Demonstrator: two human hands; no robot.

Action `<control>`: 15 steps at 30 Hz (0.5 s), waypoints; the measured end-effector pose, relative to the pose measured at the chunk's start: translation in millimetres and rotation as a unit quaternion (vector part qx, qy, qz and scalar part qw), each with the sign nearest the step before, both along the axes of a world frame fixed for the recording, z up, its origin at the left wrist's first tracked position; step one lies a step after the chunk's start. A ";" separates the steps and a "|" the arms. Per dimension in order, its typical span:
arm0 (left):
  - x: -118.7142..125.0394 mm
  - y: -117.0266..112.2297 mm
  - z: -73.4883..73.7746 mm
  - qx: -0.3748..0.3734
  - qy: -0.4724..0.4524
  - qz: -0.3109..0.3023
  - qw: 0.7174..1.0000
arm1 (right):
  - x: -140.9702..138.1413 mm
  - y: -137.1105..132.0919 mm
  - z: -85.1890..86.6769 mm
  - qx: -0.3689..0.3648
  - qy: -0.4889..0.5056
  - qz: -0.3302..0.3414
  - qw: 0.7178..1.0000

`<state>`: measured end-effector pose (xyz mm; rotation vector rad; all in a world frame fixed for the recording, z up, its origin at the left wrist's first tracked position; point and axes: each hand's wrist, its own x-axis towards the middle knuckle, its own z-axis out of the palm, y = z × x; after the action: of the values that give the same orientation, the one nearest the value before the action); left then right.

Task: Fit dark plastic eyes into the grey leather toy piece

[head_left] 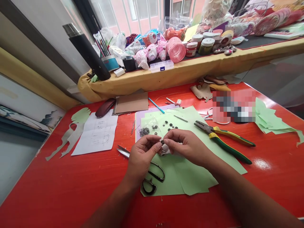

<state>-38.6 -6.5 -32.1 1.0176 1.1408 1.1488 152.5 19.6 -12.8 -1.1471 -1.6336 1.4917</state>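
My left hand (142, 153) and my right hand (185, 146) meet over a light green paper sheet (190, 177) on the red table (71, 190). Both pinch a tiny dark snap-like piece (162, 142) between their fingertips, with a bit of white material (165, 150) just beneath. Several more small dark round pieces (169, 124) lie scattered on the green sheet beyond my hands, and a small clear bag of them (144, 131) sits to the left. Black-handled scissors (152, 177) lie under my left wrist.
Green-and-yellow pliers (225, 139) lie right of my hands. A printed white sheet (97, 133), green cut-outs (80, 115), brown card (131, 103), a blue pencil (156, 105) and green scraps (270, 122) surround them. The yellow sill (190, 69) behind holds jars, a black flask (91, 53) and craft supplies.
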 end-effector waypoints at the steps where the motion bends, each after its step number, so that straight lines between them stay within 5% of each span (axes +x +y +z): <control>1: -1.4 0.7 0.3 0.004 0.010 0.005 1.000 | 0.4 -0.1 0.3 0.003 -0.004 -0.003 1.000; 9: -14.1 7.5 6.5 0.036 0.098 0.060 0.993 | 8.0 4.4 -2.6 0.031 -0.015 -0.061 0.998; 15: -26.1 9.0 9.0 0.149 0.287 -0.089 0.942 | 7.2 3.3 -3.1 0.039 -0.023 -0.065 0.997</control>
<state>-64.7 2.5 -23.1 1.7345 1.3068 0.9157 159.7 22.9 -15.9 -1.2279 -1.6005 1.3180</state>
